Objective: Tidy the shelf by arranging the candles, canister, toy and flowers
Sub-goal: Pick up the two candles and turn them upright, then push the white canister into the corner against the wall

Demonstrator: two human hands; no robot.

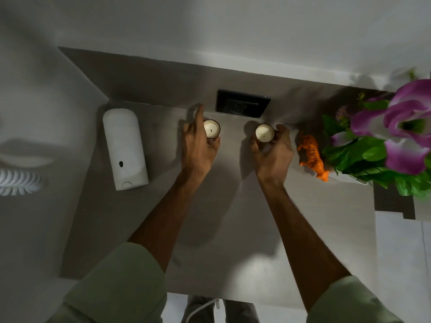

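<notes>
The left hand (198,145) is closed around the side of the left candle (211,129), its forefinger sticking straight out past the glass while the thumb and other fingers grip it. The right hand (272,148) is cupped around the right candle (264,133), thumb on one side and fingers curled round the other. Both candles are small glass cups of white wax standing upright on the grey shelf (210,229), just in front of the black wall socket (242,106), one to each side of it. Left of the socket, well apart from the left hand, a white canister (124,148) stands on the shelf. Right of the socket, just beside the right hand, is an orange toy tiger (312,157), touching the green leaves of the purple flowers (405,129). Pale green sleeves (121,287) cover the upper forearms.
</notes>
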